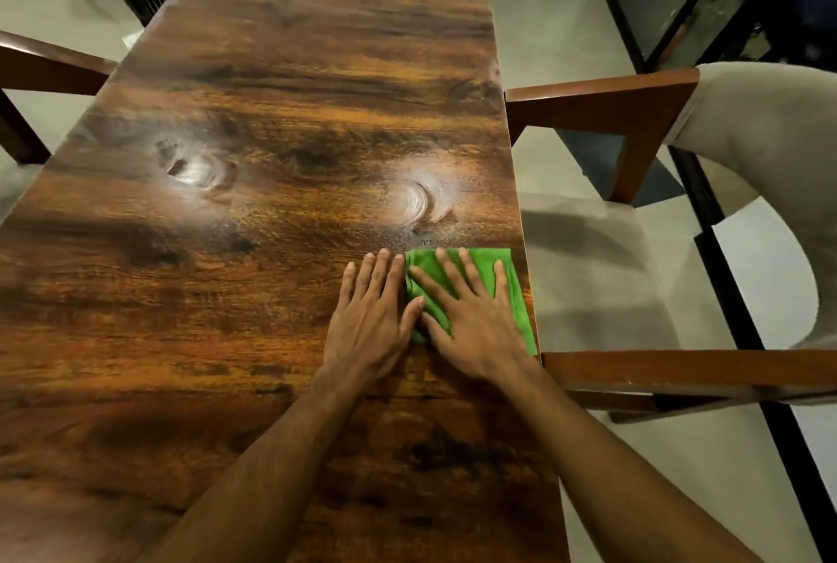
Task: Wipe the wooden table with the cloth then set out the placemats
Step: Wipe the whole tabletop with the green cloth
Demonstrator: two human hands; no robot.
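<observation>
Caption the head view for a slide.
Flat right hand presses a folded green cloth at the dark wooden table's right edge; left hand rests alongside.

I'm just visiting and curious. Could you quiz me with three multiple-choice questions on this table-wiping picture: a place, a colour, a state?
1. Where on the table is the cloth? A) right edge B) far end C) left edge
2. The cloth's colour? A) blue B) green C) white
3. The right hand is: A) clenched B) lifted C) flat on the cloth
Answers: 1 A, it lies along the right edge; 2 B, plainly green; 3 C, it lies spread flat there.
</observation>
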